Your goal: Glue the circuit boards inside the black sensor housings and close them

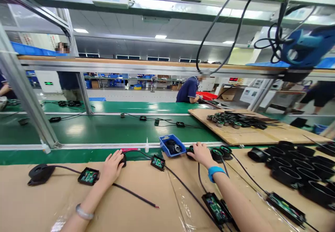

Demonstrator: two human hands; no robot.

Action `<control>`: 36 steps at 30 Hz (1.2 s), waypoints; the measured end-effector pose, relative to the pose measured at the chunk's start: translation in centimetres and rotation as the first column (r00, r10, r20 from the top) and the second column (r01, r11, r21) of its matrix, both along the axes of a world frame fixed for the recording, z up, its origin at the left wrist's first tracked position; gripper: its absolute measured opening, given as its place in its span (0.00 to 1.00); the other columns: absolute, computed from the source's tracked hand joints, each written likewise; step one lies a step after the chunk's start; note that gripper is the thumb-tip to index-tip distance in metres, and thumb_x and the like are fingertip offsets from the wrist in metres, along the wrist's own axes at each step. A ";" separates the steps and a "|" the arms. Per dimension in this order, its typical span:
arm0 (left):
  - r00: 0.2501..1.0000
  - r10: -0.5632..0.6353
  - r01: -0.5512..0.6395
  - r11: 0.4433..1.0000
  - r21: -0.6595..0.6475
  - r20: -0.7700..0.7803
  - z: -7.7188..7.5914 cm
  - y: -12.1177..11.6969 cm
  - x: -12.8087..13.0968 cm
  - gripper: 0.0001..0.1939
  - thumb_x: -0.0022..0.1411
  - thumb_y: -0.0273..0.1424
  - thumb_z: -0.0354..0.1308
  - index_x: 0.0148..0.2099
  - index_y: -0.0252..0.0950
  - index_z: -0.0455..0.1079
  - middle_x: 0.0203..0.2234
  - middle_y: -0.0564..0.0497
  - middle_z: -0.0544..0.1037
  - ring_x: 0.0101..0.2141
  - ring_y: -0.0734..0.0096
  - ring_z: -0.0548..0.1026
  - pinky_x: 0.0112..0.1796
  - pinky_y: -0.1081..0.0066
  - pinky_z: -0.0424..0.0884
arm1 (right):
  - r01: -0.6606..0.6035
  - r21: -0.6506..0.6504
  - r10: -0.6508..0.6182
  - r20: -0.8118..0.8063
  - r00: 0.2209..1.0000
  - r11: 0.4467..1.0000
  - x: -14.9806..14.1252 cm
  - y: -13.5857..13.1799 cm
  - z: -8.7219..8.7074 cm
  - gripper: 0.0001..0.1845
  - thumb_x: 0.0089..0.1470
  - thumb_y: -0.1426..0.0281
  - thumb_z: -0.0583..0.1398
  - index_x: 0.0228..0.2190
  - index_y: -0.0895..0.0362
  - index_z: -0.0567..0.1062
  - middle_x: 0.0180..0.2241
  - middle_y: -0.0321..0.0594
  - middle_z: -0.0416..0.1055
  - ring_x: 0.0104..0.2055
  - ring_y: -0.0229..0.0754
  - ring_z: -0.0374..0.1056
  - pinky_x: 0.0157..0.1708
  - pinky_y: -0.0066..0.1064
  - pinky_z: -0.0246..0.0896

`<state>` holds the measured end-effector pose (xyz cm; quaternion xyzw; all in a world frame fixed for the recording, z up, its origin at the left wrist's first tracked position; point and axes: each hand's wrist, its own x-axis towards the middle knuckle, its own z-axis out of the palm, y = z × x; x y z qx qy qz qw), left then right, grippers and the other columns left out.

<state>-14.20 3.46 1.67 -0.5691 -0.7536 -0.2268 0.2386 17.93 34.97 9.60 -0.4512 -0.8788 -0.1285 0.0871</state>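
My left hand is closed over a small black round housing on the cardboard, its fingers partly hiding it. A cable runs from that housing to a black box with a green circuit board. My right hand, with a blue wristband, grips a black round part, mostly covered by the fingers. Beside it lie similar round parts with green rims. Below the right forearm is another open circuit-board box. To the left, a black housing is cabled to a third board box.
A blue bin of black parts sits between my hands, near a small white bottle. Many black rings crowd the right. Beyond runs a green conveyor with a loaded board. Metal posts and hanging cables frame the bench; people work farther back.
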 end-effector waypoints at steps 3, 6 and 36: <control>0.998 0.022 -0.019 0.999 -0.034 0.060 0.4 -0.1 0.6 0.14 0.64 0.27 0.52 0.50 0.36 0.73 0.57 0.38 0.74 0.58 0.51 0.72 0.53 0.47 0.71 | -0.014 0.010 0.014 -0.031 0.999 1.000 0.2 0.6 -0.5 0.12 0.61 0.64 0.62 0.39 0.60 0.73 0.42 0.41 0.71 0.44 0.43 0.69 0.45 0.40 0.67; 0.993 0.038 -0.031 0.997 -0.064 0.115 1.0 -0.3 1.3 0.16 0.62 0.25 0.54 0.52 0.37 0.72 0.58 0.39 0.73 0.59 0.53 0.70 0.55 0.47 0.70 | -0.028 0.033 0.032 -0.123 0.992 0.999 0.9 0.2 -0.3 0.10 0.60 0.67 0.62 0.40 0.62 0.72 0.40 0.44 0.70 0.42 0.45 0.69 0.44 0.41 0.67; 0.820 0.107 -0.148 0.989 0.028 0.563 2.3 -5.3 5.0 0.19 0.62 0.37 0.59 0.53 0.37 0.66 0.39 0.46 0.78 0.40 0.61 0.79 0.42 0.61 0.77 | -0.745 -0.367 0.679 -0.314 0.663 0.557 -0.8 -17.4 -2.8 0.30 0.54 0.64 0.64 0.58 0.54 0.69 0.54 0.52 0.70 0.55 0.57 0.70 0.51 0.43 0.71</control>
